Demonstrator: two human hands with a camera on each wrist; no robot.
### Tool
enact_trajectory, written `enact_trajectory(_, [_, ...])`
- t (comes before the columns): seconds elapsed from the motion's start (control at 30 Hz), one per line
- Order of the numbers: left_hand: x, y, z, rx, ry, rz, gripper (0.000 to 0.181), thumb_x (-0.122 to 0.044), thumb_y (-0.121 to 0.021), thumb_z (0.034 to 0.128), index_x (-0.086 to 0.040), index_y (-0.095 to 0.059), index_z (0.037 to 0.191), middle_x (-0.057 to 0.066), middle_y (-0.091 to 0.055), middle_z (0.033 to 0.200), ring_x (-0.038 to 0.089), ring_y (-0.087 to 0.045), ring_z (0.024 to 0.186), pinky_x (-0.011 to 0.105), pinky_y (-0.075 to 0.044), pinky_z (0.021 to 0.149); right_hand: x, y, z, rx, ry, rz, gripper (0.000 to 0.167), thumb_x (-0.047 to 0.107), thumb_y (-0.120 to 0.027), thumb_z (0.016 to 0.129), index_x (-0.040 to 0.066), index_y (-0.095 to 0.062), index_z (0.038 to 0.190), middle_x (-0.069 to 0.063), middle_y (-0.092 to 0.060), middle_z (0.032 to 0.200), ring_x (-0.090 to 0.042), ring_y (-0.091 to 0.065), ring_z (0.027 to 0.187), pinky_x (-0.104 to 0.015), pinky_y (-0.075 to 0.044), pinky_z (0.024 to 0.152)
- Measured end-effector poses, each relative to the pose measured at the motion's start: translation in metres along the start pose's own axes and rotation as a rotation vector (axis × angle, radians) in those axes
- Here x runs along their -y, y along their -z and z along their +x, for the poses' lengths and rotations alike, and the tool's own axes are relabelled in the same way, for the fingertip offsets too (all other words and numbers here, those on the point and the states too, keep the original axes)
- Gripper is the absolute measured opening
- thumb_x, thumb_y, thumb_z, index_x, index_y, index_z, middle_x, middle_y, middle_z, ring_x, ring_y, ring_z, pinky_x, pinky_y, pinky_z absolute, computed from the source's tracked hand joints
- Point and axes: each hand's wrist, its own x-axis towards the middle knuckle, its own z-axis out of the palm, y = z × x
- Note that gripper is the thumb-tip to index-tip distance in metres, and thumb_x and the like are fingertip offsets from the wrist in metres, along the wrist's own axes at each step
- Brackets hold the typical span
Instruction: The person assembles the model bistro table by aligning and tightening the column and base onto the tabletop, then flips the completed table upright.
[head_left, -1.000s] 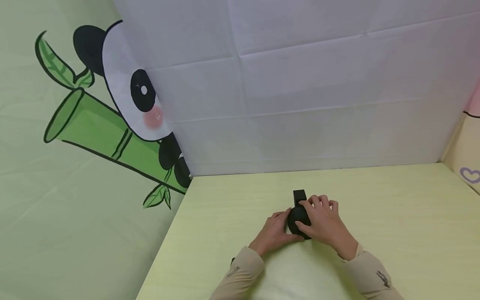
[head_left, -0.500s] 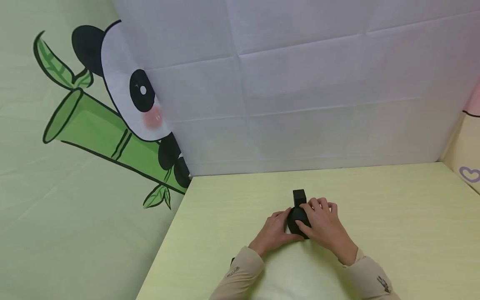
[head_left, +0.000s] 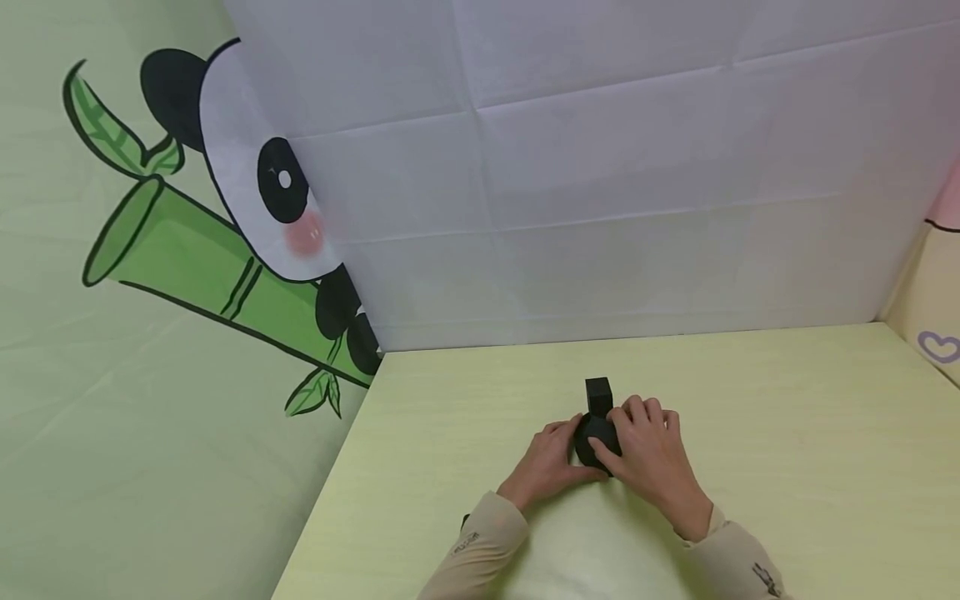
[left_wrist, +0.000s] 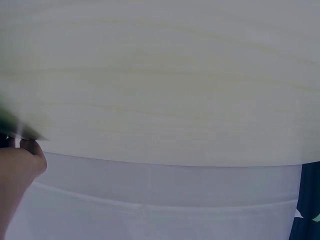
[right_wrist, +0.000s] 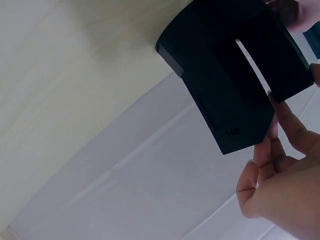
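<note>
A black object with a round body (head_left: 592,442) stands on the table, and a squared black block (head_left: 599,396) rises at its far side. My left hand (head_left: 551,467) grips the round body from the left, thumb along the near edge. From the right, my right hand (head_left: 652,454) holds it, with the thumb over the front and fingers near the block. Up close in the right wrist view, the dark object (right_wrist: 220,70) has a curved side, a narrow slot and a faint printed mark. In the left wrist view only part of my left hand (left_wrist: 22,165) shows.
The pale yellow table (head_left: 450,400) spreads around both hands. Behind it hangs a creased white cloth (head_left: 600,208). To the left is a green cloth (head_left: 112,433) printed with a panda and bamboo.
My right hand's fingers have shifted slightly right and down, uncovering more of the squared block. The left hand keeps its place on the round body.
</note>
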Motion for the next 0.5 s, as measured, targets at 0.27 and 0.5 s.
enact_trajectory(0.27, [-0.002, 0.002, 0.000, 0.007, 0.019, -0.007, 0.100, -0.061, -0.080, 0.0838, -0.011, -0.040, 0.160, 0.006, -0.057, 0.147, 0.027, -0.049, 0.138, 0.043, -0.044, 0.110, 0.004, 0.004, -0.002, -0.008, -0.002, -0.025, 0.040, 0.034, -0.084, 0.079, -0.001, -0.069, 0.091, -0.014, -0.053, 0.090, -0.034, -0.048, 0.080, -0.044, -0.043, 0.063])
enact_trajectory(0.5, [-0.001, 0.001, 0.001, 0.006, 0.021, -0.005, 0.099, -0.061, -0.081, 0.0837, -0.011, -0.041, 0.160, 0.006, -0.057, 0.147, 0.027, -0.049, 0.137, 0.042, -0.044, 0.110, 0.013, 0.009, -0.001, 0.062, -0.038, -0.052, 0.039, 0.029, -0.088, 0.081, -0.002, -0.068, 0.095, -0.012, -0.058, 0.082, -0.032, -0.057, 0.075, -0.039, -0.046, 0.057])
